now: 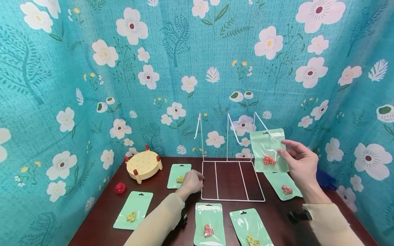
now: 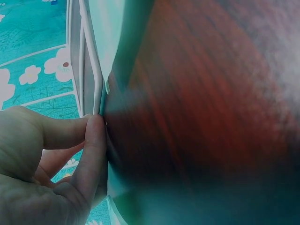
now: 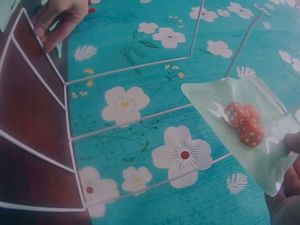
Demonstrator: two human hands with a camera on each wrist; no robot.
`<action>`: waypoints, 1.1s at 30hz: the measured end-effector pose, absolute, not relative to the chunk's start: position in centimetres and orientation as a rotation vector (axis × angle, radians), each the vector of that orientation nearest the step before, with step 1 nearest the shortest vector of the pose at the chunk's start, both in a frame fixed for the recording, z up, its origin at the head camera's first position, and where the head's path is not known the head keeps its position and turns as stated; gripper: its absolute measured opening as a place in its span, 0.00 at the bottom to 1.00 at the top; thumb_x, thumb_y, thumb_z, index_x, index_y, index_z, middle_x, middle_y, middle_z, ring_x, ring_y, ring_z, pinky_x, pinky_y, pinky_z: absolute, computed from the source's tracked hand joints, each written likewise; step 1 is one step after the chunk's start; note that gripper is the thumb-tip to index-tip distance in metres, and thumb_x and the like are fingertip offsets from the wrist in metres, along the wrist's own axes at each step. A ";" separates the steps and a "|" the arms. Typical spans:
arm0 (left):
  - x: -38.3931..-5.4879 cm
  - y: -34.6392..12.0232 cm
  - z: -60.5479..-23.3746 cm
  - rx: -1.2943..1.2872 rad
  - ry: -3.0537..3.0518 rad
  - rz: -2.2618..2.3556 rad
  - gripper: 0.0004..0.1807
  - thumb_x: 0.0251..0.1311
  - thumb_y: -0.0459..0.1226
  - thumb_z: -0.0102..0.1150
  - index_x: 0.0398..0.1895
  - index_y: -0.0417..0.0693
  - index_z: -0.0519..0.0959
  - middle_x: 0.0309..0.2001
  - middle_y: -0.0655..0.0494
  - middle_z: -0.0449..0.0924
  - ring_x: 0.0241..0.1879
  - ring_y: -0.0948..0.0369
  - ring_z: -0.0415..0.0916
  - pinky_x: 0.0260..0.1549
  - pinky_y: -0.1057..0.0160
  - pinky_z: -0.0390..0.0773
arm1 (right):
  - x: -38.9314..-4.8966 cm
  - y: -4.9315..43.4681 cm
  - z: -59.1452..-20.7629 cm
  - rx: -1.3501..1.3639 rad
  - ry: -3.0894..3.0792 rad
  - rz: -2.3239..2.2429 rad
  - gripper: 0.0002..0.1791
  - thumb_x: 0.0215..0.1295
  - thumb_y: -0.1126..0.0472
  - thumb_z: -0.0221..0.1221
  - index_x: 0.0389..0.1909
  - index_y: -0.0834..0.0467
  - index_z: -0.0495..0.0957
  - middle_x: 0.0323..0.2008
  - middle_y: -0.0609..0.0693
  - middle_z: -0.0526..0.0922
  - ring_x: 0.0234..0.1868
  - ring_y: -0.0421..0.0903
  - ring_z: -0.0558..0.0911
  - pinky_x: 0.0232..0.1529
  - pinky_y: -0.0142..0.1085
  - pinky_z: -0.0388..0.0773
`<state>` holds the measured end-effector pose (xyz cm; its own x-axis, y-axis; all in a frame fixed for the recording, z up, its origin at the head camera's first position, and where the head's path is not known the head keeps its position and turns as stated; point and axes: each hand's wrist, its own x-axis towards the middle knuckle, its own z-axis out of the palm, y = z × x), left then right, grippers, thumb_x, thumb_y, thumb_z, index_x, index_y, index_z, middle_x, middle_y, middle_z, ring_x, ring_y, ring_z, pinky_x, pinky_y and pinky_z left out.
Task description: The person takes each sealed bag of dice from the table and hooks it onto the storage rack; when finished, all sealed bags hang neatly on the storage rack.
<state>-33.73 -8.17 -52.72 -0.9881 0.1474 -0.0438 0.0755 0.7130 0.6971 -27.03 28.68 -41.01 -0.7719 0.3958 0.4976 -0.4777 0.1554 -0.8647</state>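
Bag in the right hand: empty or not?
Not empty: the bag holds red dice, visible through its clear side.

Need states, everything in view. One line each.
Right hand: pinching held bag
Left hand: pinching rack's left base edge
Held bag: upright, red dice inside
Rack: upright
Left hook, middle hook: bare
Right hook: tip overlaps held bag; threading unclear
Three yellow-dice bags: lying on table
Two red-dice bags: lying on table
Yellow stand: red tips up

Teal floral curtain (image 1: 197, 44), dark table (image 1: 98, 218)
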 end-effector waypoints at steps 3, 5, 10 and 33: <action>-33.7 -8.1 -52.7 0.179 2.813 1.141 0.17 0.66 0.23 0.68 0.56 0.38 0.92 0.46 0.45 0.93 0.26 0.60 0.77 0.25 0.63 0.73 | -27.7 28.5 -41.1 0.073 -1.732 1.725 0.18 0.68 0.77 0.72 0.58 0.70 0.89 0.29 0.39 0.93 0.28 0.34 0.89 0.27 0.24 0.82; -33.8 -8.1 -52.7 0.179 2.813 1.138 0.17 0.66 0.23 0.68 0.56 0.38 0.92 0.47 0.44 0.93 0.26 0.60 0.77 0.25 0.63 0.73 | -28.2 28.4 -41.3 0.073 -1.699 1.743 0.18 0.68 0.77 0.72 0.58 0.71 0.89 0.29 0.40 0.93 0.28 0.34 0.89 0.27 0.24 0.82; -33.7 -8.0 -52.4 0.181 2.815 1.136 0.17 0.66 0.22 0.67 0.56 0.38 0.92 0.46 0.45 0.93 0.26 0.60 0.77 0.25 0.63 0.73 | -29.1 28.3 -41.5 0.063 -1.645 1.778 0.18 0.67 0.79 0.71 0.57 0.73 0.88 0.30 0.40 0.93 0.28 0.34 0.89 0.29 0.24 0.83; -33.7 -7.9 -52.5 0.191 2.840 1.098 0.17 0.65 0.22 0.66 0.55 0.37 0.92 0.46 0.43 0.93 0.29 0.58 0.80 0.26 0.62 0.75 | -34.1 28.7 -41.6 -0.124 -1.627 1.895 0.21 0.68 0.78 0.71 0.60 0.62 0.90 0.39 0.35 0.92 0.36 0.33 0.85 0.37 0.20 0.82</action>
